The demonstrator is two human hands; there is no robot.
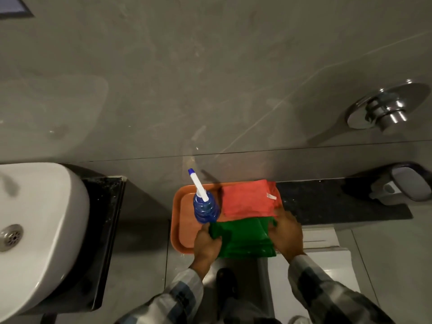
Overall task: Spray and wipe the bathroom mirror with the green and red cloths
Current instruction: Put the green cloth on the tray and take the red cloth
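Observation:
An orange tray point(180, 220) rests on the end of a black ledge. On it stand a blue spray bottle point(205, 210) with a white nozzle, a folded red cloth point(247, 199) at the back, and a folded green cloth point(245, 237) at the front. My left hand point(207, 245) grips the green cloth's left edge. My right hand point(286, 232) grips its right edge. The mirror is not in view.
A white basin point(42, 225) on a black counter point(105, 230) sits at the left. The grey tiled wall point(210, 78) carries a chrome flush valve point(385, 108) at the right. A soap dispenser point(402, 185) sits on the black ledge point(339, 202). A white toilet tank point(327, 253) lies below.

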